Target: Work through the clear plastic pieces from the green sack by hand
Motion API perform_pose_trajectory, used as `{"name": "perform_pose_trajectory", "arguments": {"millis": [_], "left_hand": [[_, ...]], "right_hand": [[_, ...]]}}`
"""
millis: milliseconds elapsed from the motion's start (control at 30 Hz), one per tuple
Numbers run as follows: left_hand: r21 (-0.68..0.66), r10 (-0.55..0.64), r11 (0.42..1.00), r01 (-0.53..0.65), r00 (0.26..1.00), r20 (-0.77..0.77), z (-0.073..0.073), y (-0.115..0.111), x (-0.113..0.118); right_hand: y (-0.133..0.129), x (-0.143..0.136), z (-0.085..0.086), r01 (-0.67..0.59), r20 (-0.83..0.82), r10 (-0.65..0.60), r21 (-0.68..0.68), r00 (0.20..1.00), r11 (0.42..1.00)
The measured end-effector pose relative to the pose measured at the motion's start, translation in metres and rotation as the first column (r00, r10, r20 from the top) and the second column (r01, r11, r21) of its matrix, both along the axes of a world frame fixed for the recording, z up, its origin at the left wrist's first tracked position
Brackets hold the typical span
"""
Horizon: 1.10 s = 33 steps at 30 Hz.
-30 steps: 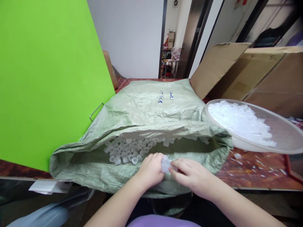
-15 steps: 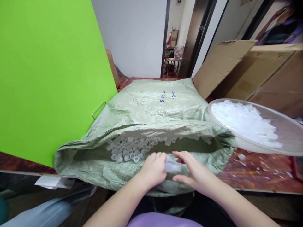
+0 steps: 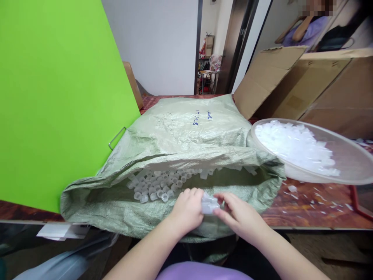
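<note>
Item: small translucent plastic piece (image 3: 210, 205), pinched between left hand (image 3: 186, 212) and right hand (image 3: 239, 216) at the sack (image 3: 186, 128) mouth, over the bench (image 3: 309, 212) edge. Risk: slick part could slip from fingertips into the loose caps (image 3: 157, 184), or off the bench.

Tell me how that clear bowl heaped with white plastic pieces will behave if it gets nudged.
The clear bowl looks thin and light, so it would probably slide readily on the table. It appears tilted, with the white pieces heaped toward one side, so a push may tip it further. Loose pieces would likely spill, like the bits already scattered beside it.
</note>
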<state>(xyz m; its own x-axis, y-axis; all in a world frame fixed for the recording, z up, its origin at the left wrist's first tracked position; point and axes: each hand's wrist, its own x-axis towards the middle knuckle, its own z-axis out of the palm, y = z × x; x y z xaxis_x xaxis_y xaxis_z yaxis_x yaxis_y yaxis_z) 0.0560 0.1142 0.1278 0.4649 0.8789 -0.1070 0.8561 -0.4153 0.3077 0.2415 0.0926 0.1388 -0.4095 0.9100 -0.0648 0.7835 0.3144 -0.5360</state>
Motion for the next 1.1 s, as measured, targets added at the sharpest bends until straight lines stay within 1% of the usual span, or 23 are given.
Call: {"name": "perform_pose_trajectory", "arguments": {"millis": [67, 100, 167, 200, 233, 267, 333, 400, 467, 533, 600, 667, 733, 800, 867, 900, 933, 967, 1000, 1033, 1100], "left_hand": [[-0.008, 0.006, 1.0, -0.006, 1.0, 0.006, 0.0, 0.0, 0.0], [-0.006, 0.003, 1.0, -0.003, 1.0, 0.006, 0.0, 0.0, 0.0], [-0.004, -0.001, 1.0, 0.001, 1.0, 0.005, -0.001, 0.0, 0.0], [-0.006, 0.003, 1.0, -0.003, 1.0, 0.009, -0.001, 0.0, -0.001], [-0.009, 0.008, 1.0, -0.007, 1.0, 0.015, -0.001, 0.0, -0.001], [-0.012, 0.01, 1.0, -0.01, 1.0, 0.02, -0.001, 0.0, -0.001], [-0.018, 0.007, 1.0, -0.007, 1.0, 0.02, -0.001, 0.0, -0.001], [-0.027, 0.004, 1.0, -0.004, 1.0, 0.009, 0.0, 0.0, 0.0], [-0.04, 0.006, 0.999, -0.006, 1.0, 0.001, 0.001, 0.0, 0.0], [-0.033, 0.019, 0.999, -0.019, 1.0, -0.007, -0.001, 0.0, 0.001], [-0.008, 0.028, 1.0, -0.029, 0.999, -0.018, -0.004, 0.0, 0.002], [0.018, 0.029, 0.999, -0.029, 0.999, -0.026, -0.006, -0.001, 0.003], [0.034, 0.025, 0.999, -0.024, 0.999, -0.027, -0.009, -0.002, 0.003], [0.043, 0.025, 0.999, -0.024, 1.0, -0.018, -0.009, -0.003, 0.003], [0.043, 0.023, 0.999, -0.023, 1.0, -0.002, -0.009, -0.003, 0.002], [0.04, 0.016, 0.999, -0.016, 1.0, 0.007, -0.009, -0.003, 0.001], [0.04, 0.008, 0.999, -0.008, 1.0, 0.014, -0.009, -0.003, 0.0], [0.042, -0.001, 0.999, 0.0, 1.0, 0.017, -0.009, -0.003, 0.0], [0.046, -0.006, 0.999, 0.005, 1.0, 0.018, -0.01, -0.003, -0.001], [0.052, -0.007, 0.999, 0.006, 1.0, 0.016, -0.011, -0.003, -0.001], [0.067, -0.004, 0.998, 0.004, 1.0, 0.008, -0.014, -0.004, -0.003]], "right_hand": [[-0.002, 0.0, -0.003, -0.071, -0.027, 0.072, 0.053, 0.997, 0.996], [-0.003, 0.0, -0.004, -0.084, -0.019, 0.085, 0.033, 0.996, 0.996], [-0.005, -0.001, -0.006, -0.033, 0.013, 0.034, -0.058, 0.999, 0.998], [-0.005, -0.001, -0.007, 0.001, 0.011, 0.0, -0.081, 1.0, 0.997], [-0.006, -0.001, -0.007, 0.01, -0.015, -0.011, -0.071, 1.0, 0.997], [-0.007, 0.0, -0.008, -0.008, -0.058, 0.006, -0.031, 0.998, 0.999], [-0.008, 0.001, -0.009, -0.076, -0.145, 0.085, 0.067, 0.986, 0.995], [-0.008, 0.001, -0.01, -0.12, -0.173, 0.136, 0.099, 0.975, 0.988], [-0.008, -0.002, -0.012, -0.085, -0.167, 0.097, 0.077, 0.981, 0.993], [-0.007, -0.007, -0.013, 0.014, -0.178, -0.008, 0.031, 0.984, 0.999], [-0.007, -0.013, -0.013, 0.109, -0.2, -0.112, -0.026, 0.973, 0.994], [-0.009, -0.017, -0.013, 0.161, -0.216, -0.174, -0.077, 0.961, 0.984], [-0.013, -0.017, -0.011, 0.159, -0.226, -0.18, -0.106, 0.957, 0.982], [-0.013, -0.012, -0.008, 0.108, -0.249, -0.137, -0.128, 0.959, 0.986], [-0.004, -0.002, -0.004, 0.084, -0.292, -0.118, -0.129, 0.949, 0.988], [0.004, 0.003, -0.001, 0.114, -0.278, -0.14, -0.109, 0.95, 0.987], [0.015, 0.008, 0.001, 0.174, -0.243, -0.189, -0.081, 0.952, 0.981], [0.028, 0.012, 0.003, 0.252, -0.163, -0.254, -0.032, 0.953, 0.967], [0.043, 0.015, 0.003, 0.327, -0.021, -0.327, 0.03, 0.945, 0.944], [0.058, 0.016, 0.003, 0.37, 0.054, -0.373, 0.061, 0.926, 0.927], [0.086, 0.014, 0.0, 0.399, 0.146, -0.409, 0.092, 0.901, 0.912]]}}
